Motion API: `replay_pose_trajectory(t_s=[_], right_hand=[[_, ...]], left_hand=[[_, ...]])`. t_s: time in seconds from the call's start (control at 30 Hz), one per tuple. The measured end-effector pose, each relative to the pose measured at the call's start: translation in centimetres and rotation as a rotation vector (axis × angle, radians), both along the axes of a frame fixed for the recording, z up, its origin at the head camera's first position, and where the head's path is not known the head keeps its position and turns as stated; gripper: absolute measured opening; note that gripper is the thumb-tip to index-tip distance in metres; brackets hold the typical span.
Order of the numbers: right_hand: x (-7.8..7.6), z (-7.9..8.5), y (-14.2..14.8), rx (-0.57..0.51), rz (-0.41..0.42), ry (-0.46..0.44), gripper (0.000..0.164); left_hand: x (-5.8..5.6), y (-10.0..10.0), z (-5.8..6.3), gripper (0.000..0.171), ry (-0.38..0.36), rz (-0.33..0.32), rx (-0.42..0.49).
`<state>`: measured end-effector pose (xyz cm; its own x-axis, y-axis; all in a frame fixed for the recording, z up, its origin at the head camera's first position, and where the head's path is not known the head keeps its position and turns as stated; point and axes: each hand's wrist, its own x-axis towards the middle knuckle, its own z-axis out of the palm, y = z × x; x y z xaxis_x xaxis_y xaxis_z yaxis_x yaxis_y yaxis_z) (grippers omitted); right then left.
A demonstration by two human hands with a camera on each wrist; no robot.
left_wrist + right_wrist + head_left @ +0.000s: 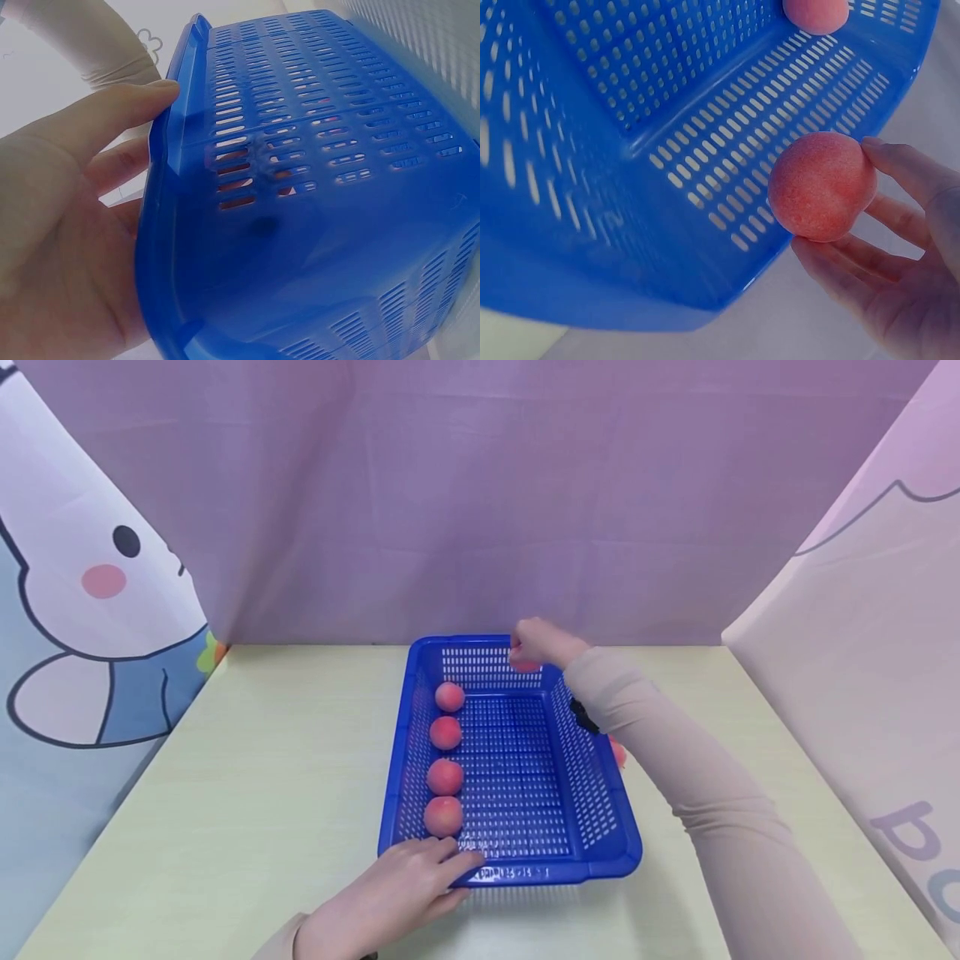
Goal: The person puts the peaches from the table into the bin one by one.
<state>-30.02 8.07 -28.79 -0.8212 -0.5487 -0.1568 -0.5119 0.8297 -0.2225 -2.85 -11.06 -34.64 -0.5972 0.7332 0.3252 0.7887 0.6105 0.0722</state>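
Observation:
A blue plastic basket (517,870) with slotted walls stands on the table. Several pink-red peaches (446,777) line its left side inside. My left hand (405,877) grips the near rim; in the left wrist view its thumb (131,101) lies on the outer side and the fingers pass behind the wall. Over the far right corner, my right hand (543,643) holds another peach (823,186) between thumb and fingertips, above the basket floor and close to the rim. The right forearm hides part of the basket's right wall.
Outside the basket on the right, a peach (617,752) shows partly from behind the basket wall and the sleeve. The pale table (247,793) reaches back to a purple cloth (465,510). Printed cloths hang at the left and right.

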Motion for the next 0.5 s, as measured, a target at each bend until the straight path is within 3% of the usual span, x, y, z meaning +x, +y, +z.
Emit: replay_pose_trajectory(t_s=[0.5], right_hand=[[0.0,-2.1,-1.3,-0.029,-0.048,-0.056,0.017]], left_hand=[[0.0,0.1,0.2,0.027,-0.018,0.003,0.001]])
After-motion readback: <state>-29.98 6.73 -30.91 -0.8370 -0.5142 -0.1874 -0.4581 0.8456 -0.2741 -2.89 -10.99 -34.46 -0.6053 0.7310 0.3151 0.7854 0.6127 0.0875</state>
